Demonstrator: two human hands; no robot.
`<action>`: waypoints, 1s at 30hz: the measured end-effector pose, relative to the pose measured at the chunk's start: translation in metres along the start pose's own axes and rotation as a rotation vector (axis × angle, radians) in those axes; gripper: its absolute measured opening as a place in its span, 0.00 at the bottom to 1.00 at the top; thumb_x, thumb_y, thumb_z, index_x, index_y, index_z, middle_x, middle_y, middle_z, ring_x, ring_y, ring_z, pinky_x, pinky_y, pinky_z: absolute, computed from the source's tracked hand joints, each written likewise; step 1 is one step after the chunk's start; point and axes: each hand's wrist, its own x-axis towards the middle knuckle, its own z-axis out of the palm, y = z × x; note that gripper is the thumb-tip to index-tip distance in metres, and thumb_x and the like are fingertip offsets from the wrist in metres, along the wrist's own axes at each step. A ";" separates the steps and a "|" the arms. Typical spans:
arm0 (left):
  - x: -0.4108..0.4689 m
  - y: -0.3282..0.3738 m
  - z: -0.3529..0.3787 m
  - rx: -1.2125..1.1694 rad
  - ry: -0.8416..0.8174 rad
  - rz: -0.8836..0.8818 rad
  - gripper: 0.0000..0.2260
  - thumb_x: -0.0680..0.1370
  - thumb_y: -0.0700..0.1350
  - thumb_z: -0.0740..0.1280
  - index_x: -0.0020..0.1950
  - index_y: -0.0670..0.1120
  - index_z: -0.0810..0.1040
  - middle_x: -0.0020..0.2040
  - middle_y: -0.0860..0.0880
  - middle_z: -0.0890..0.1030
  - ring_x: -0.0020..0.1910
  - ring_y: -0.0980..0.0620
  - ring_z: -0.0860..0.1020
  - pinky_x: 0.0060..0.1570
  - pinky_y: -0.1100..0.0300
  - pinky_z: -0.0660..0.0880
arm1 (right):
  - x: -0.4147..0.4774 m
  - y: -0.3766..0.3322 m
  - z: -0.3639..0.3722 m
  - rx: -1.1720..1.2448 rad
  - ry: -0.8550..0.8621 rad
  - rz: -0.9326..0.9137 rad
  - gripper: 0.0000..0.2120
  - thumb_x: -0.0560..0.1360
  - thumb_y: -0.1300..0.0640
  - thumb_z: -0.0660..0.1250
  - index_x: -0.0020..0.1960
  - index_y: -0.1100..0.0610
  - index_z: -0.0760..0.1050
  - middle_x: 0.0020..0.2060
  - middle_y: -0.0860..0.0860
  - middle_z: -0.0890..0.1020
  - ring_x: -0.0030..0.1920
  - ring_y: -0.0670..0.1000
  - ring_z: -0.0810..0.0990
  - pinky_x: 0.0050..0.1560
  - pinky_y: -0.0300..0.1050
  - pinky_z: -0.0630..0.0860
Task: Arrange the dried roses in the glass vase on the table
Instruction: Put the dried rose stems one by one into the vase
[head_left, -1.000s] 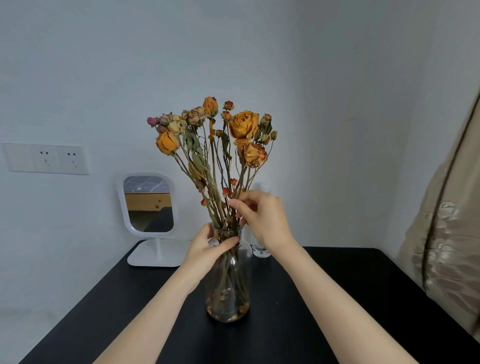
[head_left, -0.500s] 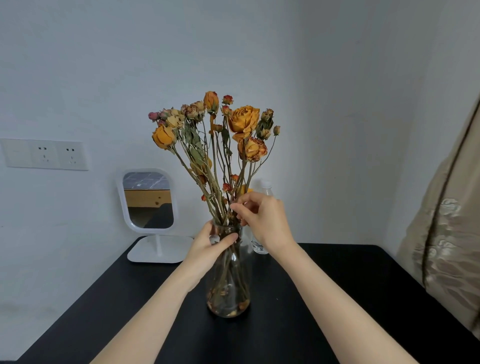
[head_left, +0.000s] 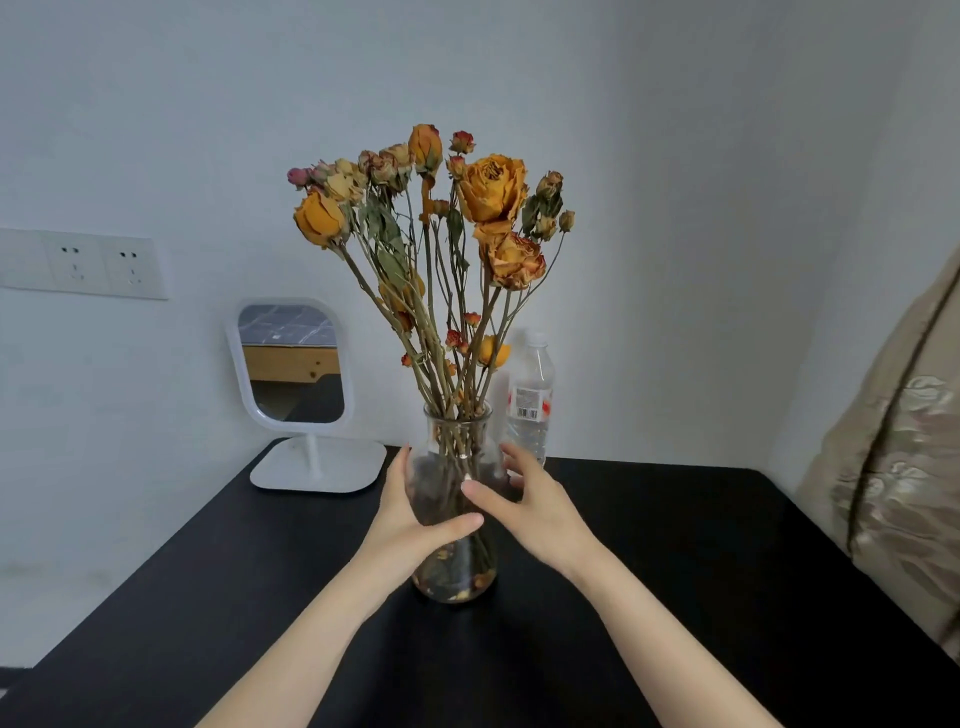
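While dried roses (head_left: 491, 187) stand in the glass vase (head_left: 457, 579), I see left hand (head_left: 410, 525) and right hand (head_left: 545, 514) clasping its body.

The vase (head_left: 457, 467) is clear, glossy glass. The roses (head_left: 491, 187) look papery, and the table (head_left: 675, 571) is matt black.

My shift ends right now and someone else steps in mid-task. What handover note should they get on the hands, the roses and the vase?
Left hand: wrapped round the glass vase from the left, thumb across its front.
Right hand: cups the vase from the right, thumb on its front.
Dried roses: stems in the vase, heads fanned above; vase upright on the black table, a water bottle behind it.
Done: roses are in the vase.
Left: probably a final turn or shift of the vase, then let go.
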 end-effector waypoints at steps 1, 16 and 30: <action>0.000 -0.003 0.001 0.008 -0.020 0.003 0.50 0.63 0.48 0.78 0.74 0.58 0.47 0.70 0.59 0.58 0.70 0.58 0.59 0.63 0.60 0.62 | 0.001 0.001 0.002 0.018 -0.013 0.015 0.36 0.71 0.43 0.69 0.74 0.51 0.58 0.70 0.47 0.68 0.70 0.50 0.67 0.61 0.35 0.67; 0.038 -0.028 -0.006 0.046 0.072 -0.022 0.46 0.63 0.46 0.79 0.71 0.52 0.53 0.71 0.48 0.63 0.70 0.50 0.63 0.67 0.52 0.66 | 0.043 0.013 0.016 0.029 -0.005 0.039 0.46 0.67 0.43 0.73 0.76 0.51 0.52 0.72 0.52 0.66 0.70 0.53 0.66 0.68 0.49 0.67; 0.116 -0.043 -0.015 0.054 0.082 -0.023 0.43 0.65 0.46 0.78 0.72 0.50 0.55 0.71 0.49 0.61 0.70 0.50 0.62 0.66 0.52 0.66 | 0.123 0.026 0.028 0.113 -0.004 0.099 0.46 0.68 0.47 0.73 0.76 0.53 0.49 0.74 0.55 0.61 0.73 0.54 0.60 0.71 0.51 0.63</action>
